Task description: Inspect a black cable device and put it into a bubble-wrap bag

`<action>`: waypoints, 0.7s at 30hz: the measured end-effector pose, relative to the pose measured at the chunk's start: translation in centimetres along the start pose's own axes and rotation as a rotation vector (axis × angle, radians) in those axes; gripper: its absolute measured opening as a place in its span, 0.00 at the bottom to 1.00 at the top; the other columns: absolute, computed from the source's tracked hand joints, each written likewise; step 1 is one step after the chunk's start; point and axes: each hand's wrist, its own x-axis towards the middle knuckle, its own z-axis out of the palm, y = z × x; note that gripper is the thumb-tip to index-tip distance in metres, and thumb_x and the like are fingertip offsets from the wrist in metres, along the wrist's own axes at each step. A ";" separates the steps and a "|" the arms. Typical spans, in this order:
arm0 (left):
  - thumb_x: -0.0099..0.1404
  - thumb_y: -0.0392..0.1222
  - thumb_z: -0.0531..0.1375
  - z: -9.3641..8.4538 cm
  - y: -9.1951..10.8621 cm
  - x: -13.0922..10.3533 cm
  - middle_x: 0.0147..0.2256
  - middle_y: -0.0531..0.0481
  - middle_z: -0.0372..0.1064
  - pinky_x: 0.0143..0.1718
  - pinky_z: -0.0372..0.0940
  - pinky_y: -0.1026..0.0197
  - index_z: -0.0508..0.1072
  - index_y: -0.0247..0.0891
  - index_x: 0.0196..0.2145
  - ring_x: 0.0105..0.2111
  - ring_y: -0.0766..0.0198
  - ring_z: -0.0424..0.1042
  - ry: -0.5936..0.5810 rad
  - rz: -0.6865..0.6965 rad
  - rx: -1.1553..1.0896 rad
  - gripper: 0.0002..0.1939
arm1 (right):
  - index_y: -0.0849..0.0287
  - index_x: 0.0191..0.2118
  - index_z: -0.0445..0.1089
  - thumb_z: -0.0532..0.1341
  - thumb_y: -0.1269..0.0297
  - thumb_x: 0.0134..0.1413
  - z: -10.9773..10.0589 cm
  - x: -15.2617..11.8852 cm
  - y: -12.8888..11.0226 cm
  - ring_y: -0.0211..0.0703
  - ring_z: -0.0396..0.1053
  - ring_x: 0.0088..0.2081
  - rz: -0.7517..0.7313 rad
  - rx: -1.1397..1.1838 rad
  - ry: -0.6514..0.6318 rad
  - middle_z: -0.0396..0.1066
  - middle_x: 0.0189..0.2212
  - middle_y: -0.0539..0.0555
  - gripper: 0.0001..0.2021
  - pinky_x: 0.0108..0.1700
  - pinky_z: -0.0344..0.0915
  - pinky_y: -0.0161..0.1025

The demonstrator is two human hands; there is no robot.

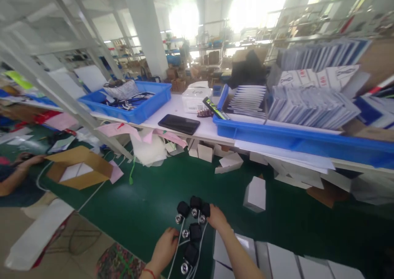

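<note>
Bunch of black-headed plugs on white cables gripped between curled left hand and closed right hand, above green floor.

Matt black plastic plugs with shiny metal tips; glossy blue plastic bin; brown cardboard box.

Black earpieces with metal ends: five, bunched on grey cords
Blue bins: two on the surface
Dark phones: one, lying flat
Hands at the earpieces: two
Small white boxes on green floor: several, not countable
</note>
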 end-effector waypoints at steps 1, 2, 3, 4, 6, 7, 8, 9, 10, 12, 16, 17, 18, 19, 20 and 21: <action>0.62 0.32 0.49 -0.4 -0.3 -0.1 0.42 0.45 0.72 0.49 0.64 0.58 0.73 0.39 0.38 0.44 0.59 0.72 0.023 0.008 -0.031 0.15 | 0.64 0.42 0.74 0.64 0.76 0.40 0.4 0.8 0.1 0.54 0.75 0.41 -0.010 -0.001 -0.025 0.76 0.37 0.62 0.18 0.42 0.68 0.41; 0.62 0.32 0.49 -0.6 -0.8 -0.1 0.41 0.45 0.73 0.49 0.65 0.58 0.73 0.39 0.38 0.43 0.59 0.72 0.044 0.010 -0.058 0.14 | 0.62 0.38 0.75 0.64 0.75 0.40 0.8 1.4 0.2 0.52 0.75 0.39 -0.025 0.004 -0.044 0.76 0.35 0.59 0.14 0.40 0.68 0.39; 0.62 0.33 0.49 -0.9 -1.3 -0.1 0.41 0.45 0.73 0.48 0.65 0.57 0.74 0.39 0.37 0.42 0.59 0.72 0.064 0.009 -0.083 0.14 | 0.61 0.35 0.75 0.65 0.74 0.40 1.1 1.9 0.4 0.50 0.75 0.39 -0.041 0.011 -0.055 0.76 0.33 0.57 0.11 0.39 0.67 0.38; 0.62 0.34 0.50 -1.1 -1.9 0.0 0.40 0.45 0.73 0.47 0.66 0.57 0.74 0.39 0.37 0.41 0.59 0.72 0.084 0.006 -0.107 0.13 | 0.60 0.32 0.75 0.65 0.73 0.40 1.3 2.2 0.5 0.49 0.75 0.39 -0.056 0.020 -0.060 0.76 0.32 0.55 0.09 0.38 0.66 0.36; 0.63 0.36 0.50 -1.7 -3.2 0.6 0.39 0.46 0.73 0.46 0.67 0.57 0.74 0.40 0.37 0.40 0.60 0.73 0.123 0.000 -0.146 0.12 | 0.60 0.29 0.74 0.65 0.72 0.38 1.3 2.5 0.7 0.49 0.74 0.37 -0.064 0.034 -0.052 0.75 0.30 0.55 0.06 0.36 0.64 0.36; 0.63 0.37 0.51 -2.2 -3.9 1.1 0.39 0.46 0.74 0.45 0.68 0.57 0.74 0.40 0.37 0.39 0.60 0.73 0.147 -0.003 -0.157 0.12 | 0.60 0.28 0.74 0.64 0.72 0.38 1.0 2.4 0.7 0.49 0.74 0.36 -0.059 0.040 -0.037 0.75 0.30 0.55 0.06 0.36 0.64 0.36; 0.63 0.38 0.51 -3.0 -4.5 1.8 0.38 0.46 0.74 0.45 0.69 0.57 0.74 0.39 0.38 0.38 0.60 0.74 0.184 0.001 -0.150 0.12 | 0.60 0.28 0.74 0.64 0.71 0.39 0.7 2.3 0.8 0.49 0.74 0.36 -0.053 0.047 -0.017 0.74 0.30 0.55 0.05 0.36 0.64 0.37; 0.64 0.39 0.52 -4.1 -5.1 2.8 0.38 0.47 0.74 0.44 0.70 0.58 0.74 0.39 0.39 0.38 0.60 0.74 0.234 0.014 -0.127 0.11 | 0.60 0.27 0.74 0.64 0.70 0.40 0.2 2.1 0.7 0.50 0.73 0.36 -0.047 0.054 0.005 0.74 0.30 0.55 0.04 0.37 0.65 0.38; 0.64 0.41 0.53 -5.4 -5.6 4.1 0.39 0.47 0.74 0.44 0.71 0.57 0.73 0.39 0.40 0.38 0.60 0.75 0.293 0.029 -0.092 0.12 | 0.59 0.27 0.73 0.63 0.68 0.42 -0.4 1.9 0.7 0.50 0.73 0.36 -0.046 0.063 0.025 0.73 0.30 0.55 0.03 0.37 0.65 0.38; 0.64 0.43 0.54 -9.0 -6.4 7.5 0.42 0.46 0.73 0.47 0.71 0.55 0.72 0.38 0.44 0.42 0.58 0.75 0.423 0.066 -0.012 0.14 | 0.57 0.28 0.73 0.63 0.63 0.45 -1.5 1.5 0.3 0.50 0.73 0.36 -0.057 0.085 0.059 0.72 0.29 0.54 0.04 0.39 0.66 0.39; 0.65 0.44 0.55 -18.1 -7.5 16.3 0.53 0.39 0.66 0.59 0.62 0.48 0.67 0.33 0.54 0.55 0.49 0.66 0.604 0.096 0.081 0.21 | 0.56 0.30 0.73 0.61 0.67 0.44 -2.3 1.5 -0.8 0.50 0.74 0.36 -0.045 0.065 0.061 0.73 0.32 0.55 0.05 0.38 0.67 0.39; 0.66 0.44 0.55 -20.5 -7.6 18.4 0.54 0.37 0.65 0.59 0.61 0.46 0.65 0.30 0.55 0.56 0.46 0.64 0.640 0.102 0.103 0.23 | 0.56 0.30 0.73 0.60 0.70 0.42 -2.1 1.6 -1.0 0.50 0.74 0.37 -0.019 0.033 0.065 0.73 0.32 0.55 0.06 0.39 0.67 0.39; 0.66 0.43 0.56 -22.6 -7.7 20.4 0.55 0.35 0.63 0.59 0.60 0.44 0.64 0.28 0.56 0.57 0.43 0.63 0.670 0.109 0.122 0.24 | 0.56 0.29 0.73 0.60 0.72 0.40 -1.8 1.8 -1.1 0.50 0.75 0.37 0.010 -0.001 0.072 0.73 0.33 0.56 0.07 0.39 0.67 0.40; 0.66 0.43 0.56 -24.6 -7.8 22.2 0.56 0.33 0.62 0.58 0.59 0.43 0.63 0.27 0.57 0.57 0.41 0.62 0.693 0.122 0.137 0.25 | 0.55 0.28 0.73 0.60 0.73 0.39 -1.4 2.0 -1.2 0.50 0.75 0.37 0.035 -0.028 0.083 0.74 0.33 0.56 0.08 0.40 0.67 0.40; 0.65 0.43 0.57 -26.2 -7.8 23.8 0.56 0.32 0.61 0.58 0.59 0.41 0.63 0.26 0.57 0.58 0.39 0.61 0.710 0.139 0.146 0.26 | 0.55 0.27 0.73 0.60 0.74 0.37 -1.1 2.3 -1.3 0.50 0.76 0.37 0.050 -0.040 0.094 0.75 0.33 0.57 0.09 0.41 0.68 0.40; 0.65 0.43 0.58 -27.5 -7.7 25.3 0.56 0.31 0.61 0.58 0.59 0.40 0.63 0.25 0.57 0.58 0.37 0.61 0.720 0.162 0.150 0.26 | 0.55 0.27 0.73 0.61 0.75 0.36 -1.0 2.6 -1.3 0.51 0.76 0.37 0.058 -0.039 0.102 0.75 0.32 0.56 0.09 0.41 0.68 0.41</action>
